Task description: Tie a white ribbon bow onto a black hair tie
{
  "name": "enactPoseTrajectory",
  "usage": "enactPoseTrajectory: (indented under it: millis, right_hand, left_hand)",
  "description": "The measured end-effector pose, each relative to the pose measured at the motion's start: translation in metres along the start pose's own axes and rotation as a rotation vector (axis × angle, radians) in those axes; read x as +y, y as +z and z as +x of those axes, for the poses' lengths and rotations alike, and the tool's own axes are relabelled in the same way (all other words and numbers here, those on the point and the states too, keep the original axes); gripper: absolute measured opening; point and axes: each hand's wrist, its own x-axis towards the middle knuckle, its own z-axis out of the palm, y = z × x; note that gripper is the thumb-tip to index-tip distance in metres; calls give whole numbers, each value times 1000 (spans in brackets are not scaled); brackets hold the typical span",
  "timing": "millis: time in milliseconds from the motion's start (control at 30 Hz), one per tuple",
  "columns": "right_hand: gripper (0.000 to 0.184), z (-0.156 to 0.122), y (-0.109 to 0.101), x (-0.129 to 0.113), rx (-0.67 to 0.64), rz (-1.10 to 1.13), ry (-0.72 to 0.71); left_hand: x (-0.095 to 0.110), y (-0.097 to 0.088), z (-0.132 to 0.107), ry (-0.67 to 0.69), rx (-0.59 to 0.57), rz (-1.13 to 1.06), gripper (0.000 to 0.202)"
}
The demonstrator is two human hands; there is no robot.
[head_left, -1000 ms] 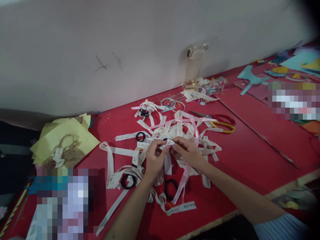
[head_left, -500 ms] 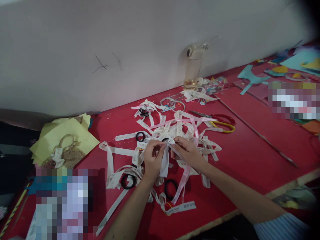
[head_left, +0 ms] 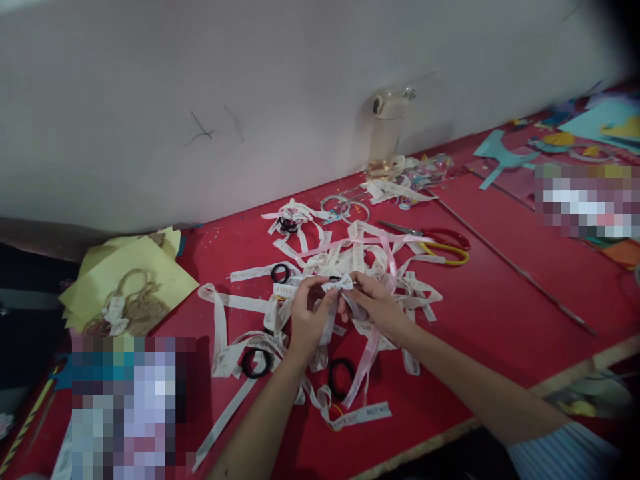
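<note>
Between my two hands is a white ribbon bow (head_left: 340,284) with a black hair tie (head_left: 334,278) partly visible behind it. My left hand (head_left: 309,313) pinches the bow's left side, thumb in front. My right hand (head_left: 373,300) pinches its right side. White ribbon tails hang below the fingers. Around and under my hands lie tangled printed white ribbons (head_left: 245,301) and a pink ribbon (head_left: 369,363). Black hair ties lie to the left (head_left: 257,363), in front (head_left: 342,378) and behind (head_left: 281,273) my hands.
Scissors (head_left: 445,253) with red and yellow handles lie behind the ribbons on the right. A clear bottle (head_left: 386,137) stands against the wall. Yellow papers (head_left: 150,260) with twine lie at left, a thin rod (head_left: 520,270) at right. Turquoise paper (head_left: 505,157) is farther back.
The ribbon between my hands now shows as a bow with two loops, where before it was a looser fold. My fingers have shifted to its two sides.
</note>
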Motion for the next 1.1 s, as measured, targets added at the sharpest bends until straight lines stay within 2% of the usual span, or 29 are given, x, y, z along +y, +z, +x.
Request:
enactPoseTrajectory:
  millis: [100, 167, 367, 533, 767, 1100]
  right_hand:
    - [20, 0, -1, 3, -41, -53, 22]
    - [19, 1, -3, 5, -25, -154, -4]
    - [22, 3, -7, 7, 133, -527, -234]
    - [24, 2, -7, 6, 137, -570, -233]
    - [26, 1, -6, 5, 125, -623, -267]
    - [23, 0, -7, 6, 130, -648, -273]
  left_hand:
    - [5, 1, 0, 10, 33, -3, 25]
    - [6, 0, 0, 15, 53, -3, 24]
    - [0, -3, 2, 22, 35, -52, 23]
    - [-2, -4, 3, 16, -18, -85, 26]
    - [0, -4, 4, -19, -6, -87, 27]
    - [-1, -6, 4, 26, -17, -73, 23]
